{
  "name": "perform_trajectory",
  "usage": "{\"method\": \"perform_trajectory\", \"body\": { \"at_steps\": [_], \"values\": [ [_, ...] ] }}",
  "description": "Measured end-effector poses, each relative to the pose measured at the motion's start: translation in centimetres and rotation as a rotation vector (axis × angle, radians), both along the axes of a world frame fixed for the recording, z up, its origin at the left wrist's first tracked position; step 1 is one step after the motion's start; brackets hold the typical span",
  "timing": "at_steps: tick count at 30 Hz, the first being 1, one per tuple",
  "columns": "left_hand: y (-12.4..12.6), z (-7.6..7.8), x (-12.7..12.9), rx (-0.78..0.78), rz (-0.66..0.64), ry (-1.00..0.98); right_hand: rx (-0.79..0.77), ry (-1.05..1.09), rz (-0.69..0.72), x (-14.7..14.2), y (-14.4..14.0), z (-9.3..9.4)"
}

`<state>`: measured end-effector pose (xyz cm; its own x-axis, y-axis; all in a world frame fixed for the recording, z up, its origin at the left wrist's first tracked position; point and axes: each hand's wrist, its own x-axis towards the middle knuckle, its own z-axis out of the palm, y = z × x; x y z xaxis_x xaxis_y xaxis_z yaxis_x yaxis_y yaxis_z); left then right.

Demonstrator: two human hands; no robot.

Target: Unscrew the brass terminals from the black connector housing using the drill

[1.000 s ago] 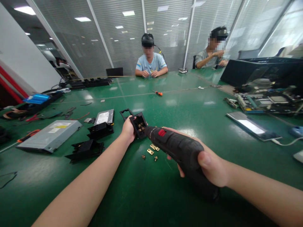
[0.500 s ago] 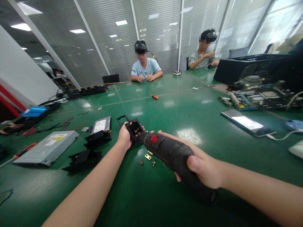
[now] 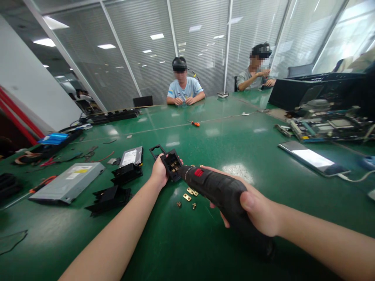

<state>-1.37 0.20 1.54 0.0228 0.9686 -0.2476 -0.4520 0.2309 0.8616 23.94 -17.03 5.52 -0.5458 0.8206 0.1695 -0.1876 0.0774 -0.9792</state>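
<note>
Hands are sharing the work: our left hand (image 3: 159, 172) is gripping the socket (image 3: 172, 165) steady, our right hand (image 3: 254, 212) is wrapping the driver (image 3: 218, 188), tip inside.

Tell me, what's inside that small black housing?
Inside the black housing, brass terminals show. The electric screwdriver tip enters it; the left hand covers its near side.

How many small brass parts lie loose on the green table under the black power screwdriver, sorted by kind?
Flat brass plates with holes: 2
Small brass screws: 2
Total: 4
</note>
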Motion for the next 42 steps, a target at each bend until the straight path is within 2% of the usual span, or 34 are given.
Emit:
{"method": "perform_trajectory", "body": {
  "at_steps": [7, 13, 20, 24, 28, 31, 34, 37, 42],
  "values": [
    [-0.2, 0.2, 0.1, -0.030, 0.000, 0.043, -0.003, 0.029, 0.023, -0.1, -0.3, -0.7],
    [-0.2, 0.2, 0.1, -0.037, 0.004, 0.052, 0.041, -0.003, 0.049, -0.3, -0.2, -0.4],
    [-0.1, 0.2, -0.2, -0.016, 0.007, 0.080, -0.068, 0.015, 0.054, 0.3, 0.2, -1.1],
    [-0.1, 0.1, -0.2, -0.002, -0.018, 0.085, -0.067, 0.054, 0.090, 0.9, 0.9, -1.7],
    [0.1, 0.0, -0.4, 0.012, -0.015, 0.109, -0.089, 0.075, 0.123, 0.8, 1.3, -0.7],
    [0.2, -0.2, -0.4, 0.022, 0.002, 0.095, -0.067, -0.075, 0.038, 0.1, 1.1, 0.7],
    [0.2, -0.5, -0.3, 0.026, 0.020, 0.081, -0.145, -0.176, 0.017, -0.5, 0.7, 1.6],
    [0.2, -0.9, -0.1, 0.048, 0.055, 0.076, -0.182, -0.167, 0.046, -0.8, 0.6, 1.7],
    [0.2, -1.0, 0.3, 0.103, 0.116, 0.079, -0.175, -0.180, -0.009, -0.5, 1.0, 1.2]
  ]
}}
